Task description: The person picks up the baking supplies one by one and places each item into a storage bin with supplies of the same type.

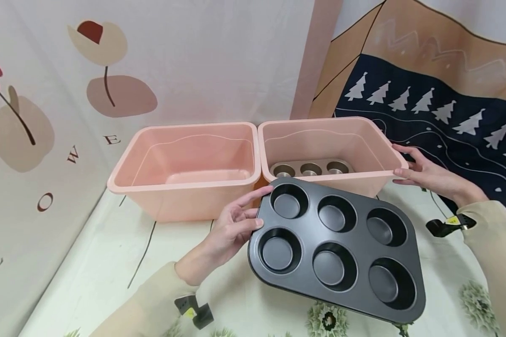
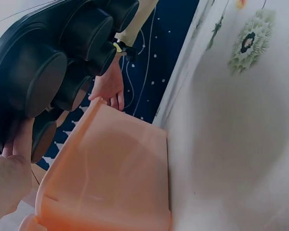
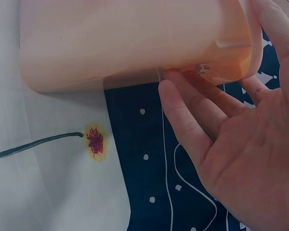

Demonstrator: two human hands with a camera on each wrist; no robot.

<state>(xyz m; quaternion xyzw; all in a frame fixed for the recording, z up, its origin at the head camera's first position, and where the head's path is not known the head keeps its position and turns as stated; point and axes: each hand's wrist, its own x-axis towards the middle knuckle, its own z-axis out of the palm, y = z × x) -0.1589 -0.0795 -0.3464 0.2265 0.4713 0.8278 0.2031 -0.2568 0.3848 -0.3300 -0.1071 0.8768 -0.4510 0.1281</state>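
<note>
A dark grey muffin pan [image 1: 358,248] with several round cups is held tilted in front of the bins. My left hand [image 1: 232,229] grips its left edge; the left wrist view shows fingers [image 2: 23,137] against the pan's underside. Behind the pan is the right pink bin [image 1: 316,128]. Inside it lies a smaller, lighter muffin pan [image 1: 326,164], partly hidden by the bin's front wall. Against that bin's right side rests my right hand [image 1: 438,178], its fingers [image 3: 183,113] extended along the outer wall near the rim.
Left of the first bin, touching rims with it, stands a second pink bin [image 1: 183,187] with nothing visible inside. Both are on a pale flower-printed cloth [image 1: 168,252]. A patterned curtain [image 1: 211,56] hangs behind, and dark cloth with white trees [image 1: 430,117] lies at the right.
</note>
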